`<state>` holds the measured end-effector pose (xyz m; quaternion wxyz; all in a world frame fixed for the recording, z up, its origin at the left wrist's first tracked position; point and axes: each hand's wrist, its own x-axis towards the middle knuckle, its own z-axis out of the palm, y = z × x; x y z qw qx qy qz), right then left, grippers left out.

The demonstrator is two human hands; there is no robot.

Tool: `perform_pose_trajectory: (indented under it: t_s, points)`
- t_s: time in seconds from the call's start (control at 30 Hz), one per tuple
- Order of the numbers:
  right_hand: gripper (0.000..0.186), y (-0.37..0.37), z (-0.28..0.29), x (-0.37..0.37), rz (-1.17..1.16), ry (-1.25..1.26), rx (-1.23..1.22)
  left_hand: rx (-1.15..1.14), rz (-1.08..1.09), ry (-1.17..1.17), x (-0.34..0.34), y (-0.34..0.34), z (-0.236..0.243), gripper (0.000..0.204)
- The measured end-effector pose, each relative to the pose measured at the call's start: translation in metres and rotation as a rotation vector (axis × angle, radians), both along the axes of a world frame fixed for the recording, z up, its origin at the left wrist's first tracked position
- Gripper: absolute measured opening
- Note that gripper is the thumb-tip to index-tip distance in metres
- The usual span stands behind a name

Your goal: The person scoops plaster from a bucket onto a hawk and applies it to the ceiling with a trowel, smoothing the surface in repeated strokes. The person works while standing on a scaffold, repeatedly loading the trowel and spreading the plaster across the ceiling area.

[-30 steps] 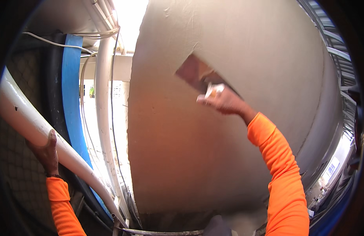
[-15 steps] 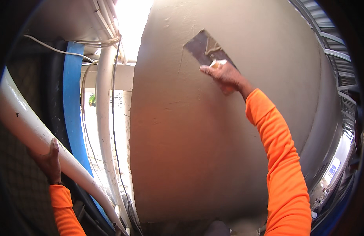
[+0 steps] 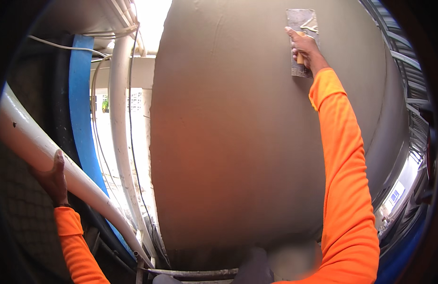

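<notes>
My right hand (image 3: 308, 49) grips the wooden handle of a rectangular steel trowel (image 3: 297, 18), whose blade lies upright against a smooth grey plastered wall (image 3: 233, 118), high and right of centre. A pale smear of paste is on the back of the blade. My left hand (image 3: 53, 175) is closed around a thick white diagonal pipe (image 3: 30, 132) at the left; part of its fingers is hidden behind the pipe.
Left of the wall stand a vertical white pipe (image 3: 119, 104), hanging cables (image 3: 131, 118) and a blue strip (image 3: 84, 128) beside dark netting (image 3: 25, 203). A metal rail (image 3: 195, 273) runs along the bottom. A corrugated metal roof (image 3: 403, 71) curves along the right edge.
The trowel in my right hand has moved up and right across the wall and turned from diagonal to upright. My left hand stays on the pipe.
</notes>
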<state>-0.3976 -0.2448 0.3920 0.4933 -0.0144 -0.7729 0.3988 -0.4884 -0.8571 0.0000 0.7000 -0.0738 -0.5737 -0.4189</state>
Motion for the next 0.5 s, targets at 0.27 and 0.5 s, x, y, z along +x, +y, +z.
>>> perform_pose_trajectory:
  t_s: [0.27, 0.5]
  points:
    - [0.037, -0.012, -0.204, 0.024, 0.470, -0.367, -0.166, -0.079, -0.028, 0.037, 0.015, 0.008, 0.018, 0.062]
    - [0.041, -0.004, -0.212, -0.018, 0.221, -0.333, -0.036, -0.056, -0.065, 0.016, 0.005, -0.001, 0.009, 0.068]
